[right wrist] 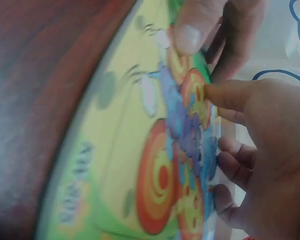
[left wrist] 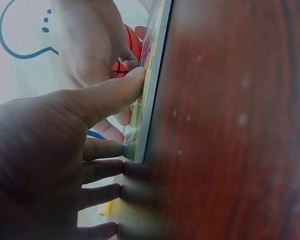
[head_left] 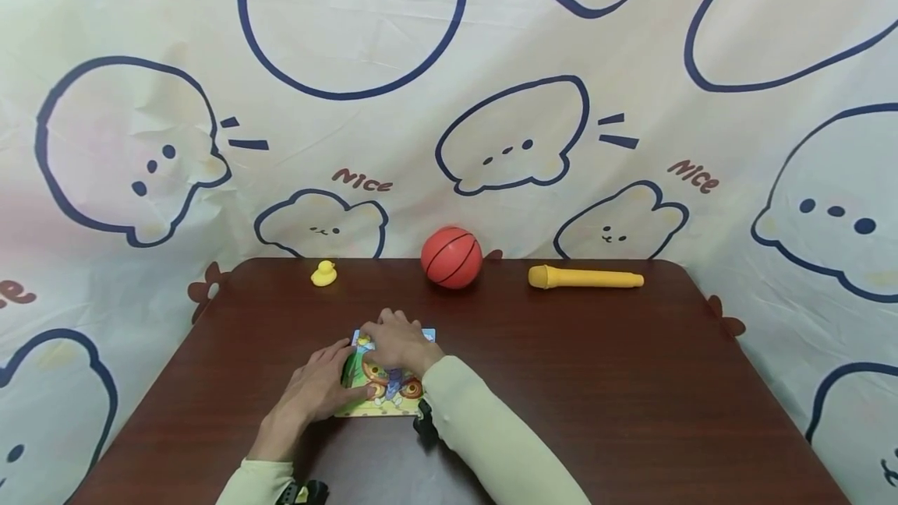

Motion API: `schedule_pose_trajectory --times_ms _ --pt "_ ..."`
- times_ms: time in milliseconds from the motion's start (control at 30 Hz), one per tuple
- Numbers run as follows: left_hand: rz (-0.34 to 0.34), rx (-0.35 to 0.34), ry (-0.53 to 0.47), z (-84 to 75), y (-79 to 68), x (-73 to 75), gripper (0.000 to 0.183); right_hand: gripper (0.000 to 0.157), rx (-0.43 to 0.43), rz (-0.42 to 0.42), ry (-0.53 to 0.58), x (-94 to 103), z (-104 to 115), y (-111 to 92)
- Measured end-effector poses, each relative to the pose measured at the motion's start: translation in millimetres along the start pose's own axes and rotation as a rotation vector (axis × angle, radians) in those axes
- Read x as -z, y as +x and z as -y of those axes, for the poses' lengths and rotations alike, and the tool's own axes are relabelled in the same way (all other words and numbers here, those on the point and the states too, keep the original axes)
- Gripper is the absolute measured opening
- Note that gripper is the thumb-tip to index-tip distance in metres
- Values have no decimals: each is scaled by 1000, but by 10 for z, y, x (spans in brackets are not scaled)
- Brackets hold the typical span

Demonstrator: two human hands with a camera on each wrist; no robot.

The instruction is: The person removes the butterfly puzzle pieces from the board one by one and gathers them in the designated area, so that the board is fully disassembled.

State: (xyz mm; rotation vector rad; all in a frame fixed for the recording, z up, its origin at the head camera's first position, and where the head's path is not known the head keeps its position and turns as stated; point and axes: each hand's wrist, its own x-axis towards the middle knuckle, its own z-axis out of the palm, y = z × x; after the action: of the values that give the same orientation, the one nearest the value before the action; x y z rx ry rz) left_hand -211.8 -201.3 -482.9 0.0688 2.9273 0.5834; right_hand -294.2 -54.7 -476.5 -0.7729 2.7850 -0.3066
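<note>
A colourful puzzle board (head_left: 379,409) with a butterfly picture lies on the brown table, in front of the person. Along its left edge is the left hand (head_left: 317,382); the thumb (left wrist: 122,90) presses on the picture's face while the fairly straight fingers spread down beside the edge. The right hand (head_left: 401,343) reaches over the upper part of the board. Its thumb and fingertips touch the picture, spread apart, in the right wrist view, where outlines of pieces show around the butterfly (right wrist: 182,125). The right palm hides part of the board from the head view.
A yellow rubber duck (head_left: 324,274), a red toy basketball (head_left: 452,258) and a yellow toy microphone (head_left: 586,278) stand along the table's far edge. Behind them hangs a cloth (head_left: 407,131) with cartoon outlines. Each wrist wears a black strap device (head_left: 426,425).
</note>
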Motion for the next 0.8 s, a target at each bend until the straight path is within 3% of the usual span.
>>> schedule_pose_trajectory --times_ms 533,800 --pt "1 3 -13 -14 -8 -4 95 44 -42 74 -50 63 59 33" --pt "-2 9 -11 2 -2 -5 96 44 -18 79 -60 101 55 28"
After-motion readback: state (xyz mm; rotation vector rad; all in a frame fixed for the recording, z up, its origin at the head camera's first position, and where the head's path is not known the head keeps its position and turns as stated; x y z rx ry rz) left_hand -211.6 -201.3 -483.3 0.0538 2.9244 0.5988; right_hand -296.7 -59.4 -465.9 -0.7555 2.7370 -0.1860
